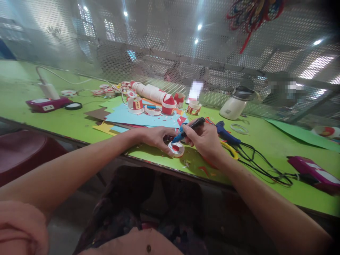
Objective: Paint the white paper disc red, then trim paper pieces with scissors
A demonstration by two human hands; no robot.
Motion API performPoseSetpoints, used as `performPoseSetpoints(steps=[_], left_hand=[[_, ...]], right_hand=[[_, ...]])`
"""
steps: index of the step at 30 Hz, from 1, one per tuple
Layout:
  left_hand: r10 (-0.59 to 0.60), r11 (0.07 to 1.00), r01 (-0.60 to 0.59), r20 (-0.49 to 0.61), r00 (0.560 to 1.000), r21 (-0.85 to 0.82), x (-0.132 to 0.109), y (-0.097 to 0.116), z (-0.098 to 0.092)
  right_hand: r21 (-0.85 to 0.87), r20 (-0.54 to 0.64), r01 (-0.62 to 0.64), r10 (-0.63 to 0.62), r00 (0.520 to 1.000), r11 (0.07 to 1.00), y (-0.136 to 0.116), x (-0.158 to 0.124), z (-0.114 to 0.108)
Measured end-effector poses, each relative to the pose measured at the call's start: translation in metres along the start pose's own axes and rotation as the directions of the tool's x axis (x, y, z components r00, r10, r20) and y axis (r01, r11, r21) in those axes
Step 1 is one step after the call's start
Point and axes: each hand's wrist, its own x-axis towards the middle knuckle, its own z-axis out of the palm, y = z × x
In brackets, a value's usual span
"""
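My left hand [157, 137] is closed on a small round white paper piece [181, 151] with a red centre, steadying it near the table's front edge. Its fingers grip the piece's left side. In my right hand [208, 139] is a black and blue marker [196, 124], slanted down with its blue end at the rim of the paper piece. Small dark marks show on that rim. Around my right hand lie yellow-handled scissors [230, 149], partly hidden, and a blue glue gun [227, 132]. Paper scraps [204, 170] are scattered beside the piece.
Sheets of coloured paper [124, 118] lie beyond my hands, bearing red and white paper cups [169, 105]. Behind is a long white paper roll [148, 92]. Power strips [49, 103] stand at both sides, and black cables [261, 166] run right. A pale bottle [235, 104] stands farther back.
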Motion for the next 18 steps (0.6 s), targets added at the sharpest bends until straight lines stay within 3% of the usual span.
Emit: performPoseSetpoints(steps=[18], left_hand=[[-0.007,0.999,0.007,0.001,1.000,-0.033,0.0001,-0.0001,0.0014]], right_hand=[[-0.005,0.004,-0.003,0.003,1.000,1.000,0.0003,0.0001,0.0016]])
